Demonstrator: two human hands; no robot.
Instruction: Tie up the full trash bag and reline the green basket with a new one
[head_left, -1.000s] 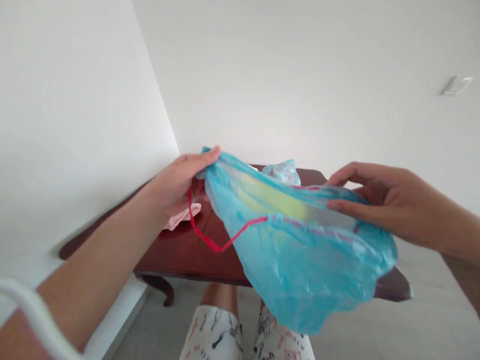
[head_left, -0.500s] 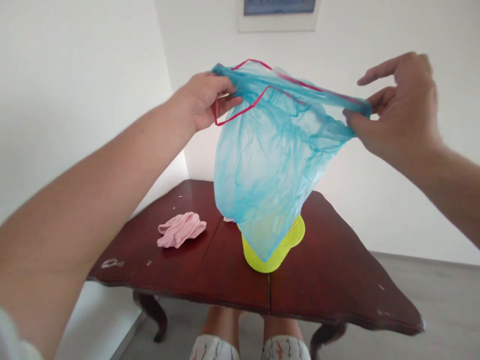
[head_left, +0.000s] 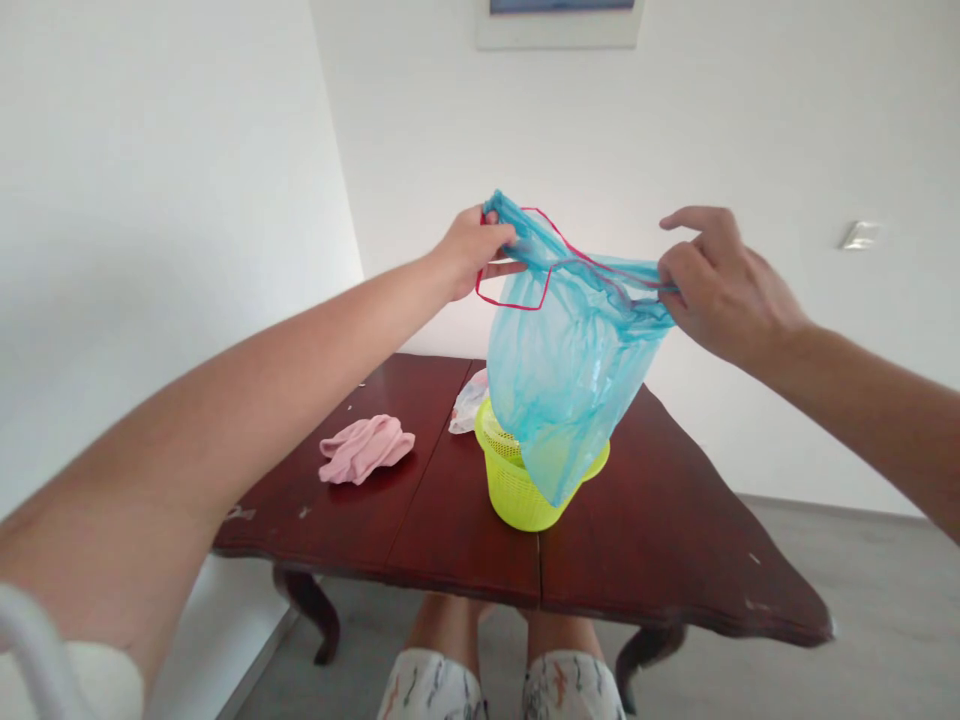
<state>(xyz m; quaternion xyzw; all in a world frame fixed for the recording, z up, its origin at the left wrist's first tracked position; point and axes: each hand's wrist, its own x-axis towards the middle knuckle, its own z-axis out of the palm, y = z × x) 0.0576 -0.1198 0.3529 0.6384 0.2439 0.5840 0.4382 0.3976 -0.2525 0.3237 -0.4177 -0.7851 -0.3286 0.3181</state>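
Head view: the left grip (head_left: pixel 474 250) is closed around one end of the top hem of a blue plastic bag (head_left: pixel 570 375), its fingers curled over the film and its thumb on top. The right grip (head_left: pixel 716 285) pinches the opposite end between thumb and fingers, with its index finger (head_left: pixel 686 217) raised clear of the plastic. Held well apart and high above the counter, the two grips draw the hem fairly taut, which appears to be what keeps the thin, limp film spread and hanging free. A red drawstring (head_left: pixel 514 303) sags in a slack loop below the left grip and runs along the hem towards the right. The bag's lower end hangs down over a yellow-green mesh basket (head_left: pixel 517 490), covering its near side; whether it reaches inside the rim cannot be told through the film. The basket stands near the middle of a dark red wooden counter (head_left: pixel 660 530), directly beneath the bag. A crumpled plastic bag (head_left: pixel 469 402) lies against its far left side, and a pink cloth (head_left: pixel 366 448) sits farther left, well apart. The person's patterned shorts (head_left: pixel 431 690) show below the near edge.
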